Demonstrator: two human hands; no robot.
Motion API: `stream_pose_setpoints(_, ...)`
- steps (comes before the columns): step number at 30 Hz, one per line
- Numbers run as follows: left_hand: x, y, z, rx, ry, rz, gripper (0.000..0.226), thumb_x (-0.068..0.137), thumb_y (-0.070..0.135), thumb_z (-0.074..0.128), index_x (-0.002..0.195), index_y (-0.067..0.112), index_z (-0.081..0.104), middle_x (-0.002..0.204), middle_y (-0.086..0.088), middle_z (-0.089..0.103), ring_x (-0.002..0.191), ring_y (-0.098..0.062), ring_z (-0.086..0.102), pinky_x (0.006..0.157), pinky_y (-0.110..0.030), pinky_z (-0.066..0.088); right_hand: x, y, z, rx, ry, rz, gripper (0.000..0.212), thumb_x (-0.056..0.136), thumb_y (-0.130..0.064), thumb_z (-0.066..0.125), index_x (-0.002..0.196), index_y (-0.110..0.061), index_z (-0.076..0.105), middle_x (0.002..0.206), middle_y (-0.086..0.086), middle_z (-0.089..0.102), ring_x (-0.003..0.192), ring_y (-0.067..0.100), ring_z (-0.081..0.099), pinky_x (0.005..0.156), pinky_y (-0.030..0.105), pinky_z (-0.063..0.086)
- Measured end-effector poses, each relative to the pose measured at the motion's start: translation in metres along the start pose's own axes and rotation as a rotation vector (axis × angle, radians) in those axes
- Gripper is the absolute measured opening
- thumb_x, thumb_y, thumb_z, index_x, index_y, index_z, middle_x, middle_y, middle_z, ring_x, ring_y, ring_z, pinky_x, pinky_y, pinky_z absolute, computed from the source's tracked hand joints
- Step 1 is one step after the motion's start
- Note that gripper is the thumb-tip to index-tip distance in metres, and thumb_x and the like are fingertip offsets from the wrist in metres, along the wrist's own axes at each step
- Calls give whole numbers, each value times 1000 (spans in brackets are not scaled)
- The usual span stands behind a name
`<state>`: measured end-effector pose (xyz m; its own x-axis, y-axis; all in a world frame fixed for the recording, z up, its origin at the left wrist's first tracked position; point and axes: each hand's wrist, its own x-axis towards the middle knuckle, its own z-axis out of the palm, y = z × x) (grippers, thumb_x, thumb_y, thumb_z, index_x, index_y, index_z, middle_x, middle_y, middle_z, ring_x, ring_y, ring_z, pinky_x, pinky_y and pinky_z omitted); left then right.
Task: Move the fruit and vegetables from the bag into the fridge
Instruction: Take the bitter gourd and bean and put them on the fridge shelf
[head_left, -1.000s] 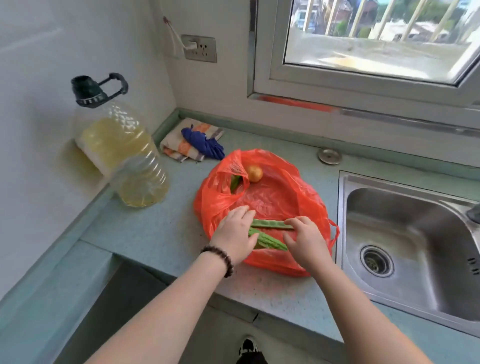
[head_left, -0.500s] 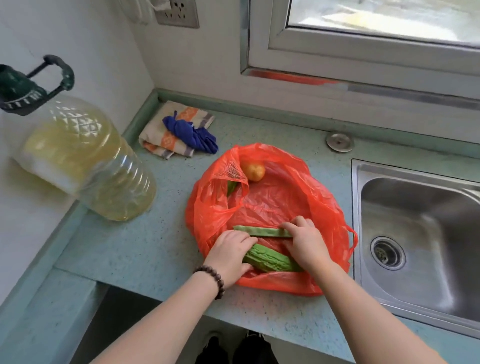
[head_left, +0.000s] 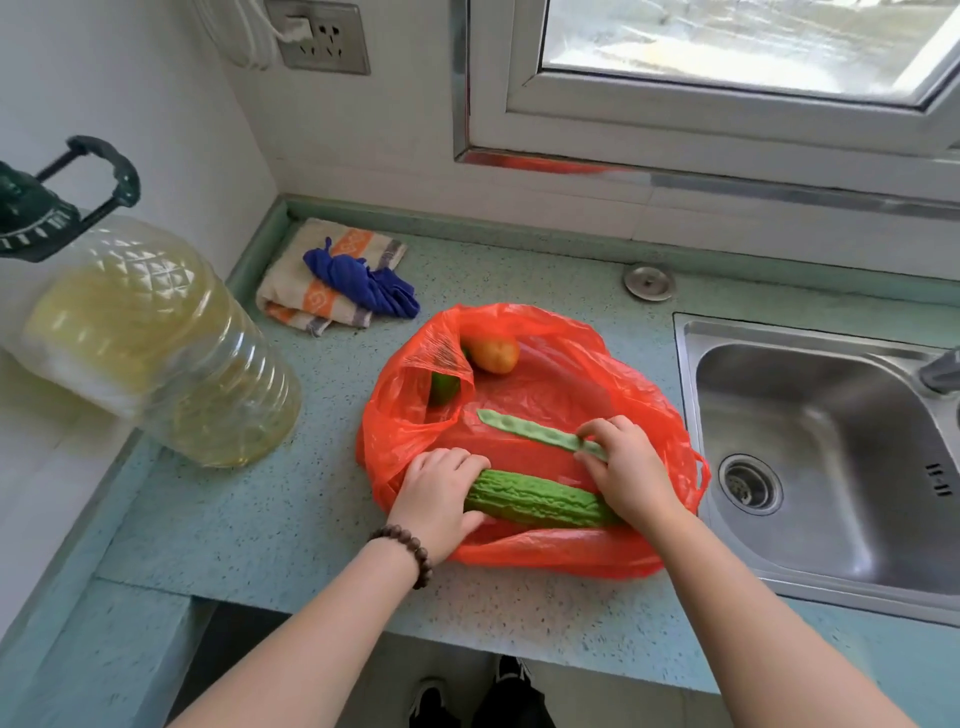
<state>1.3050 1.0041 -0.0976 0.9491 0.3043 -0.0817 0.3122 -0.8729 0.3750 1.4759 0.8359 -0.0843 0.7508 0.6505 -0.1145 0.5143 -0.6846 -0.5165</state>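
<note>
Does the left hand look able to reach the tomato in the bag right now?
Probably not yet: the left hand grips the bitter gourd. The tomato lies uncovered in the open bag.

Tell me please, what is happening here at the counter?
A person is taking vegetables out of a red plastic bag on the counter. The left hand grips one end of a bitter gourd, and the right hand pinches a flat green bean. A tomato and another green vegetable lie in the bag.

Red bag (head_left: 545, 384) open flat on counter; bitter gourd (head_left: 540, 499), flat bean (head_left: 524, 428), tomato (head_left: 493, 354) inside (all lying).
</note>
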Motion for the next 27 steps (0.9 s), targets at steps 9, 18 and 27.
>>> stream_pose_setpoints(9, 10, 5, -22, -154, 125, -17, 57, 74, 27, 71, 127, 30, 51, 109, 4, 51, 104, -19, 47, 94, -35, 36, -5, -19, -69, 241, 281, 28, 14, 83, -16, 66, 96, -17, 61, 89, 3, 56, 82, 16, 54, 71, 20, 34)
stream_pose_setpoints(18, 24, 22, -53, -277, 230, -29, 48, 74, 25, 73, 118, 29, 55, 105, 2, 53, 101, -21, 49, 91, -38, 42, -28, -41, -109, 446, 593, 47, 12, 85, -15, 63, 96, -19, 57, 89, 4, 60, 79, 15, 57, 69, 20, 45)
stream_pose_setpoints(27, 42, 66, -89, -496, 276, 97, 46, 72, 30, 77, 113, 24, 58, 97, 1, 53, 93, -19, 53, 82, -30, 41, -82, -54, -151, 555, 857, 102, 15, 86, -17, 62, 100, -18, 56, 80, -3, 57, 74, 11, 55, 72, 25, 46)
